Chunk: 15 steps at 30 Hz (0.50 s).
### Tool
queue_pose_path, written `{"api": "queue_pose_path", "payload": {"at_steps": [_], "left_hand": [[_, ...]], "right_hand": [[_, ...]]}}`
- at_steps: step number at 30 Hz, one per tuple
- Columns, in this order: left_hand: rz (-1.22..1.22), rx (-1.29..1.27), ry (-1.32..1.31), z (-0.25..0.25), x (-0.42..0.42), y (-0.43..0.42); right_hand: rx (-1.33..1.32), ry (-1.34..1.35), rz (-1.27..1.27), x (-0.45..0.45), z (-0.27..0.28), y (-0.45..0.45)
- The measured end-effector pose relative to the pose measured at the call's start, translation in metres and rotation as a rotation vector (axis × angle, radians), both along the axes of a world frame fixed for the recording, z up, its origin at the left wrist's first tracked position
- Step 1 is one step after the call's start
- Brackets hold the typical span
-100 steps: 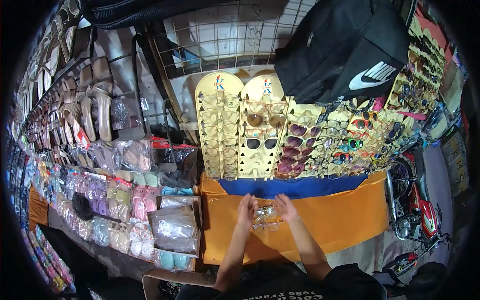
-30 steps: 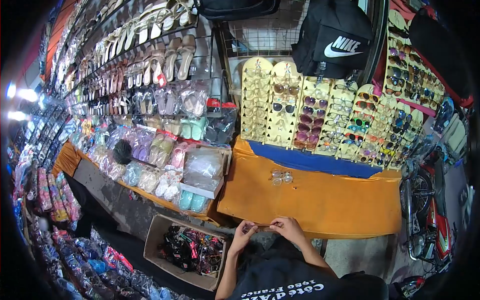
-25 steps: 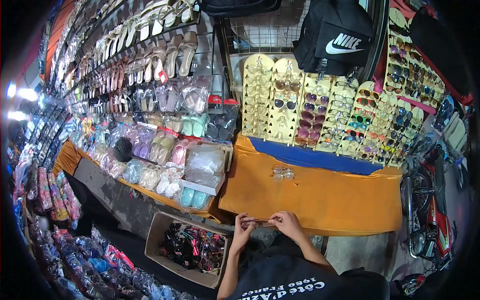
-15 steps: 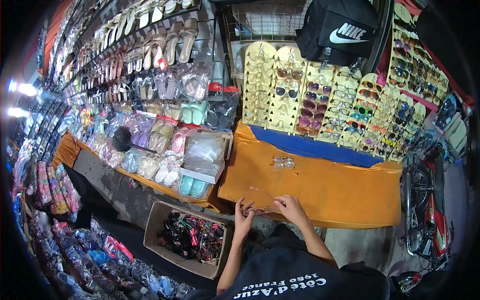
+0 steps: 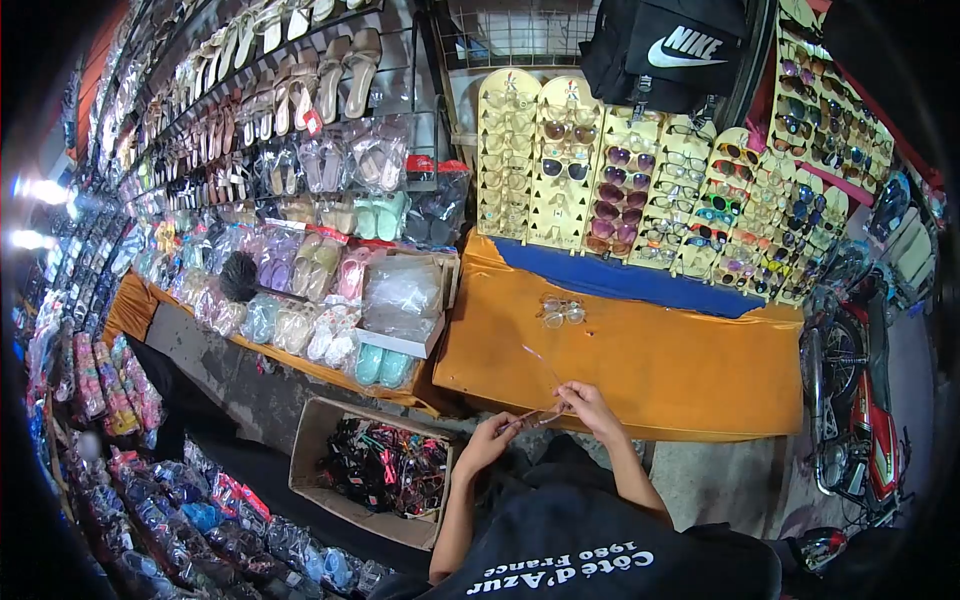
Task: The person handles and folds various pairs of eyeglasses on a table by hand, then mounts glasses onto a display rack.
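A pair of thin, clear-looking eyeglasses (image 5: 543,415) is held between my two hands, just in front of the orange-covered table's near edge. My left hand (image 5: 487,442) is closed on one end of them. At the other end, my right hand (image 5: 592,410) pinches the frame, and a thin temple arm sticks up from there over the cloth. Farther back on the orange table (image 5: 660,375) lies another group of clear eyeglasses (image 5: 562,312); I cannot tell whether it is one pair or two.
Behind the table stand display boards of glasses and sunglasses (image 5: 620,200), with a black backpack (image 5: 665,55) hanging above. A cardboard box (image 5: 308,455) of small tangled items sits at lower left. Bagged slippers (image 5: 295,330) fill the left stand. A red motorcycle (image 5: 870,430) is at right.
My left hand has turned, its fingers now closed over the glasses' end. My right hand has shifted slightly up, and the whole view has tilted a little.
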<state>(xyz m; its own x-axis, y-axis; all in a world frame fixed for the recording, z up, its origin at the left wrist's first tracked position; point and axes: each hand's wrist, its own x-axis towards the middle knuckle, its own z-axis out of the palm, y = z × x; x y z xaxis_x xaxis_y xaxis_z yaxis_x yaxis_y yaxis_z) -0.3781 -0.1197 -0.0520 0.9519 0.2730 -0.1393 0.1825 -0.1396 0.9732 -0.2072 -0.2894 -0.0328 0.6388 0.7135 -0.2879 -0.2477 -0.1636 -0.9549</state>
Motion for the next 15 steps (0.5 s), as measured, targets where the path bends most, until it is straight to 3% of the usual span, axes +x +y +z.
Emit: {"api": "queue_pose_path", "payload": {"at_steps": [5, 8, 10, 11, 15], "left_hand": [[0.003, -0.081, -0.038, -0.012, -0.004, -0.006], [0.157, -0.278, 0.012, -0.028, 0.0, -0.009], [0.437, -0.608, -0.148, 0.0, 0.005, -0.015], [0.508, -0.631, -0.133, 0.01, 0.006, -0.014], [0.561, -0.894, -0.251, 0.009, 0.009, -0.012]], "right_hand": [[-0.052, 0.111, 0.026, -0.004, 0.013, -0.007], [0.062, 0.158, -0.044, -0.012, 0.006, -0.007], [0.242, 0.29, -0.117, -0.016, -0.001, -0.005], [0.241, 0.292, -0.116, -0.018, -0.004, -0.004], [0.307, 0.453, -0.209, -0.021, -0.01, 0.002]]}}
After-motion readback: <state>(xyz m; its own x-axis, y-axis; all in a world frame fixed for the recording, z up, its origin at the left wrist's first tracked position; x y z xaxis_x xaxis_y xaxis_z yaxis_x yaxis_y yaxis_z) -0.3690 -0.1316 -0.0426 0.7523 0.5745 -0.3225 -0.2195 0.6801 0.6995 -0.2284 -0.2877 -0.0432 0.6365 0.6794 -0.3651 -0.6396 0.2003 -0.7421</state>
